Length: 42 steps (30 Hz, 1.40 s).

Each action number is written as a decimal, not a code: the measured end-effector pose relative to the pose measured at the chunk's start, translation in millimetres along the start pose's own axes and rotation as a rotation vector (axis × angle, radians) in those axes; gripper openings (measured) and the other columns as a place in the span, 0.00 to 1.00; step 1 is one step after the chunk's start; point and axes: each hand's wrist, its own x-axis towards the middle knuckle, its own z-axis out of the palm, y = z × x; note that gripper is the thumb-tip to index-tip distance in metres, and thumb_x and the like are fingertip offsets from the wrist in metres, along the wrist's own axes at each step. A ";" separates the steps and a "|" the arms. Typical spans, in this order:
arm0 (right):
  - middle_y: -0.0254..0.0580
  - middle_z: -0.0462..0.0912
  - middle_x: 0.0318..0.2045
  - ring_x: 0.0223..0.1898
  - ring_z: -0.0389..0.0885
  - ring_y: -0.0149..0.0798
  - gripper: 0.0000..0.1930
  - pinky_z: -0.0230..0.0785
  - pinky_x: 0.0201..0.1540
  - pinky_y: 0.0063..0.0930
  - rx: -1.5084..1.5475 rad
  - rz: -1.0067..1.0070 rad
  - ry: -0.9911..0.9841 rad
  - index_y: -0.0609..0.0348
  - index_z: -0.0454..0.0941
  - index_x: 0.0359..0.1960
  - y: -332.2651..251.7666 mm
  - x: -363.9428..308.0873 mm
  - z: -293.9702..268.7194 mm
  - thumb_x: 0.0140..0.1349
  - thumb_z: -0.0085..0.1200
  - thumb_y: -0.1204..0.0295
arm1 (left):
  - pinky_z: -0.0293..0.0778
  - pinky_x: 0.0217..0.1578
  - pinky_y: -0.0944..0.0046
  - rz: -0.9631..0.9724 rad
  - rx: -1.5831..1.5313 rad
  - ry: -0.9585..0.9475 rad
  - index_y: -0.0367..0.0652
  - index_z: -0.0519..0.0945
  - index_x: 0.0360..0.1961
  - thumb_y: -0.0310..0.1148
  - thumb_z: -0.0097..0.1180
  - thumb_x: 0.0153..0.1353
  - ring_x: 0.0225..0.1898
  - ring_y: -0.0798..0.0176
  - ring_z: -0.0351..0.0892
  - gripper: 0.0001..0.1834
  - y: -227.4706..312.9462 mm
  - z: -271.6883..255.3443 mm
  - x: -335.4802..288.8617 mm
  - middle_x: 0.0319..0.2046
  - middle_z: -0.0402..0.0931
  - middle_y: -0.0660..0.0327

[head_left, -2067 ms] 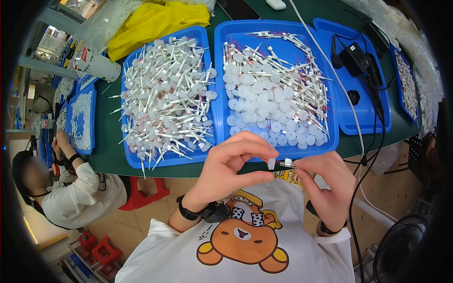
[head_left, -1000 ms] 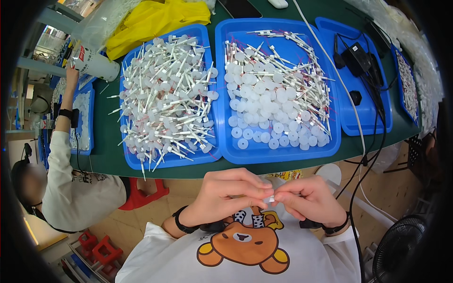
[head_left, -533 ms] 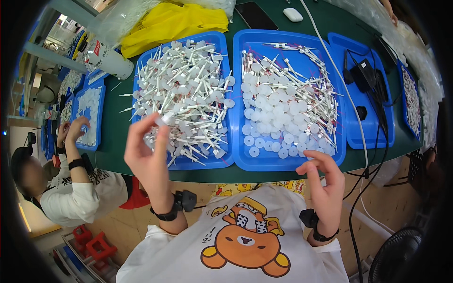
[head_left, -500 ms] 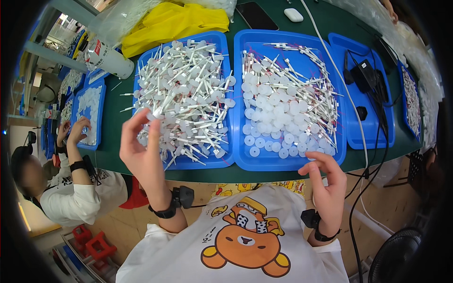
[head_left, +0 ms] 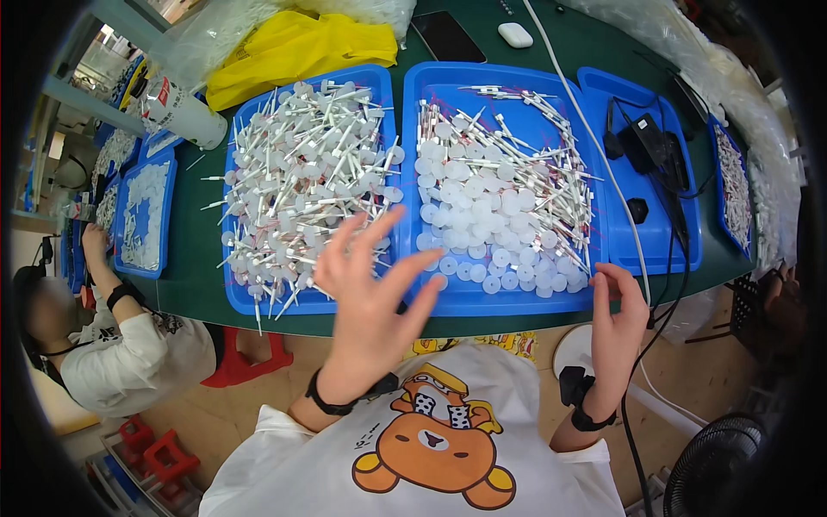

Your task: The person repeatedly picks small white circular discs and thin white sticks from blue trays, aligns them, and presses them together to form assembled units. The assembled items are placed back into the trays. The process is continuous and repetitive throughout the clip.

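Observation:
My left hand (head_left: 370,289) is open, fingers spread, over the near edges of the two main blue trays. Its thumb and index tips are close to translucent white discs at the right tray's near left corner. At that tray's near right corner, my right hand (head_left: 618,302) has its fingers drawn together; whatever they may hold is too small to make out. The left tray (head_left: 383,73) is heaped with thin white sticks that carry discs (head_left: 301,185). In the right tray (head_left: 508,303), loose discs (head_left: 474,207) lie nearest me, with white sticks (head_left: 560,185) and thin red wires behind and to the right.
A third blue tray (head_left: 642,237) at right holds a black adapter (head_left: 646,142) and cables. A white cable (head_left: 594,138) crosses the right tray. Behind are a yellow bag (head_left: 301,52), a phone (head_left: 448,37) and a white case (head_left: 515,34). A co-worker (head_left: 129,345) sits at left.
My left hand has moved right from the left tray toward the right tray's discs, its fingers spreading. My right hand has shifted right, to the tray's corner. The view has shifted slightly.

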 end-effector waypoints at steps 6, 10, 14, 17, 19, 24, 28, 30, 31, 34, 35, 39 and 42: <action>0.46 0.78 0.33 0.38 0.74 0.48 0.06 0.67 0.44 0.36 -0.113 -0.273 -0.013 0.63 0.78 0.38 0.8 13.7 19.8 0.60 0.56 0.82 | 0.51 0.58 0.51 0.025 -0.104 -0.161 0.51 0.83 0.43 0.31 0.67 0.53 0.50 0.60 0.71 0.15 14.8 46.1 -8.8 0.44 0.76 0.67; 0.44 0.79 0.35 0.39 0.74 0.48 0.07 0.66 0.45 0.38 -0.142 -0.311 -0.037 0.62 0.79 0.38 -0.9 19.5 30.6 0.58 0.57 0.81 | 0.52 0.55 0.52 -0.005 -0.121 -0.198 0.49 0.82 0.44 0.31 0.67 0.53 0.46 0.62 0.72 0.15 13.5 51.4 -4.6 0.39 0.77 0.66; 0.44 0.77 0.34 0.38 0.73 0.49 0.05 0.65 0.45 0.39 -0.192 -0.259 -0.059 0.61 0.79 0.37 -0.3 22.1 37.3 0.59 0.57 0.80 | 0.53 0.53 0.53 -0.015 -0.096 -0.208 0.49 0.82 0.43 0.30 0.67 0.53 0.45 0.62 0.73 0.15 14.3 50.6 -1.6 0.38 0.77 0.66; 0.44 0.76 0.33 0.38 0.73 0.50 0.04 0.65 0.45 0.39 -0.229 -0.242 -0.042 0.62 0.78 0.36 -2.4 22.5 41.3 0.59 0.56 0.80 | 0.53 0.53 0.53 -0.018 -0.114 -0.247 0.50 0.83 0.42 0.30 0.67 0.52 0.44 0.62 0.72 0.14 14.2 47.4 2.6 0.38 0.77 0.67; 0.45 0.76 0.33 0.38 0.73 0.50 0.05 0.66 0.44 0.39 -0.210 -0.214 -0.053 0.62 0.78 0.36 -3.1 22.1 41.3 0.59 0.55 0.81 | 0.53 0.53 0.53 -0.006 -0.135 -0.269 0.51 0.83 0.41 0.29 0.67 0.52 0.44 0.62 0.72 0.14 11.9 46.1 3.6 0.37 0.77 0.68; 0.46 0.77 0.33 0.38 0.74 0.50 0.06 0.67 0.43 0.39 -0.169 -0.175 -0.117 0.63 0.78 0.37 -5.5 23.2 35.6 0.58 0.55 0.83 | 0.54 0.52 0.54 0.000 -0.204 -0.265 0.50 0.83 0.37 0.28 0.68 0.50 0.45 0.63 0.72 0.12 9.3 48.1 2.8 0.36 0.77 0.69; 0.45 0.77 0.34 0.38 0.74 0.48 0.06 0.68 0.42 0.38 -0.131 -0.157 -0.172 0.63 0.78 0.36 -4.1 26.7 28.7 0.57 0.55 0.83 | 0.55 0.52 0.56 -0.029 -0.275 -0.239 0.47 0.83 0.36 0.26 0.68 0.50 0.45 0.63 0.74 0.11 9.3 45.3 4.1 0.38 0.80 0.69; 0.45 0.78 0.35 0.39 0.74 0.48 0.06 0.68 0.42 0.37 -0.106 -0.152 -0.176 0.63 0.78 0.36 -2.8 27.5 26.4 0.57 0.55 0.83 | 0.58 0.52 0.58 -0.038 -0.331 -0.230 0.46 0.82 0.36 0.25 0.67 0.51 0.45 0.62 0.76 0.10 6.9 42.4 4.0 0.39 0.81 0.69; 0.44 0.78 0.35 0.39 0.74 0.48 0.06 0.68 0.42 0.37 -0.082 -0.145 -0.162 0.63 0.78 0.36 -2.3 27.0 24.9 0.58 0.56 0.82 | 0.61 0.52 0.60 -0.089 -0.414 -0.257 0.45 0.81 0.36 0.24 0.67 0.52 0.45 0.63 0.77 0.10 6.3 39.6 4.1 0.40 0.82 0.67; 0.44 0.79 0.36 0.39 0.74 0.47 0.06 0.68 0.43 0.36 -0.028 -0.127 -0.151 0.63 0.79 0.37 -4.1 25.0 20.6 0.57 0.56 0.82 | 0.68 0.49 0.63 -0.243 -0.668 -0.334 0.42 0.80 0.36 0.22 0.66 0.53 0.45 0.65 0.78 0.10 5.4 29.3 4.4 0.41 0.82 0.64; 0.44 0.79 0.36 0.39 0.74 0.47 0.06 0.68 0.44 0.35 -0.013 -0.122 -0.152 0.63 0.79 0.37 -4.6 24.1 19.5 0.57 0.56 0.82 | 0.69 0.48 0.64 -0.294 -0.758 -0.357 0.41 0.79 0.37 0.21 0.66 0.54 0.45 0.66 0.78 0.10 5.3 25.7 5.2 0.41 0.82 0.62; 0.42 0.78 0.34 0.40 0.73 0.46 0.07 0.65 0.47 0.36 -0.135 -0.198 -0.154 0.62 0.79 0.38 -1.7 21.1 21.3 0.57 0.57 0.82 | 0.72 0.48 0.66 -0.371 -0.988 -0.358 0.37 0.79 0.38 0.17 0.65 0.54 0.46 0.68 0.77 0.12 0.9 23.0 0.8 0.42 0.80 0.58; 0.42 0.78 0.35 0.41 0.73 0.46 0.08 0.64 0.48 0.36 -0.131 -0.166 -0.167 0.61 0.80 0.38 -4.1 22.0 19.4 0.56 0.58 0.82 | 0.73 0.47 0.66 -0.458 -1.104 -0.372 0.35 0.79 0.43 0.15 0.65 0.53 0.44 0.67 0.77 0.15 2.5 20.9 0.4 0.43 0.77 0.59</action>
